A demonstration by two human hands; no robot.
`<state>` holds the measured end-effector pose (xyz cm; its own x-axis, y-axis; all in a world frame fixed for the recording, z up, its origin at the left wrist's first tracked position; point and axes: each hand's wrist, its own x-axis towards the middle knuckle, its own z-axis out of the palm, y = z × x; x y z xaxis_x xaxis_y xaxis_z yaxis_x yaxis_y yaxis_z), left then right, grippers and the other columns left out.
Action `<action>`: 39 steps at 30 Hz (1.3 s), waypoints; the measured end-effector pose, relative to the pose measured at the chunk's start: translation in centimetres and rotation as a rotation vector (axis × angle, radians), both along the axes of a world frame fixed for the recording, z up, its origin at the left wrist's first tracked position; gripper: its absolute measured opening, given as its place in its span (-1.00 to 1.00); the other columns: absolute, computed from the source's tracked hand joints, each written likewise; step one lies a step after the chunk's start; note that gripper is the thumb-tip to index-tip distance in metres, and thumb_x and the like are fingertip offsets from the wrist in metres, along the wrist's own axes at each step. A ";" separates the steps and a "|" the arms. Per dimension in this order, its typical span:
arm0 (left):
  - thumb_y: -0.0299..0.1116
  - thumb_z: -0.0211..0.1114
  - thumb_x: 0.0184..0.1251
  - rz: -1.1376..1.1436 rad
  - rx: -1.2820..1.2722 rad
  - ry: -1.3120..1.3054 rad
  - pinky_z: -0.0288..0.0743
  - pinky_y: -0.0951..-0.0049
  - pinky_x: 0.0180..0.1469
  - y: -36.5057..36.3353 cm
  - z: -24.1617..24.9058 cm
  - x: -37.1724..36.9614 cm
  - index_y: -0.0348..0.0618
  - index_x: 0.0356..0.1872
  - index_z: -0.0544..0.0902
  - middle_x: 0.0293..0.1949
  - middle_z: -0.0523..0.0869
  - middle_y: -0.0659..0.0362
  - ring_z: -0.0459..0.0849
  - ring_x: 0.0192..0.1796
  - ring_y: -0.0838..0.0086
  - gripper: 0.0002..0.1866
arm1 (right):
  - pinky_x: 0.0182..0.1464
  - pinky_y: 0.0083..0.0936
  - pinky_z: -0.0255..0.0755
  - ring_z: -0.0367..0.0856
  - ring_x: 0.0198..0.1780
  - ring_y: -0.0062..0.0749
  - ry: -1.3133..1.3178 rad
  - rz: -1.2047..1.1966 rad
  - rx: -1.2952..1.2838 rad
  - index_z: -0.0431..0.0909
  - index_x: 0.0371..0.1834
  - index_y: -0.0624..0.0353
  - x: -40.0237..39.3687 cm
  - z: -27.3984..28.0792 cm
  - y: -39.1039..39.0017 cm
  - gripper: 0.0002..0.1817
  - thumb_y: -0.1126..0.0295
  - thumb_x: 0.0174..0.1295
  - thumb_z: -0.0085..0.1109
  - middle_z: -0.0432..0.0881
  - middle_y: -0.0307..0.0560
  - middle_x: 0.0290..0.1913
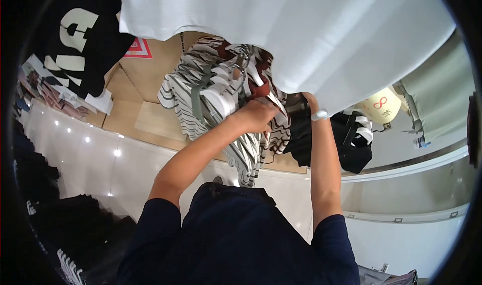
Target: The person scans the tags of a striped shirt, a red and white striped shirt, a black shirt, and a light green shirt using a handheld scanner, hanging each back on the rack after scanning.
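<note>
Shop interior, clothing. Striped garments on white hangers, bunched together on a rail — one group, zebra-like lines. Black garments, hung just beside them. Large white garment, overhead. Black top with pale lettering, at upper left. Red-and-white sign, against a wood-toned display unit. Yellow round tag or sign, red figure and characters. Dark garments in rows, lower left, with white hangers. Floor, pale, glossy — reflecting many small ceiling lights.
</note>
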<state>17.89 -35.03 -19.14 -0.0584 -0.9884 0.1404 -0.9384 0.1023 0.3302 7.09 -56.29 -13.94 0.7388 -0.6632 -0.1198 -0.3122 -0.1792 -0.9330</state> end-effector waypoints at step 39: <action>-0.46 0.20 0.14 0.164 -0.489 -0.012 0.19 -0.12 0.50 -3.4 -5.7 1.3 -0.18 -0.40 0.81 -0.26 0.80 0.01 0.64 0.14 0.11 -0.81 | 0.16 -0.24 0.53 0.71 0.07 -0.04 0.220 0.035 -0.673 0.64 0.10 0.27 -8.3 -11.6 -1.7 -0.56 0.27 0.20 0.40 0.76 0.09 -0.04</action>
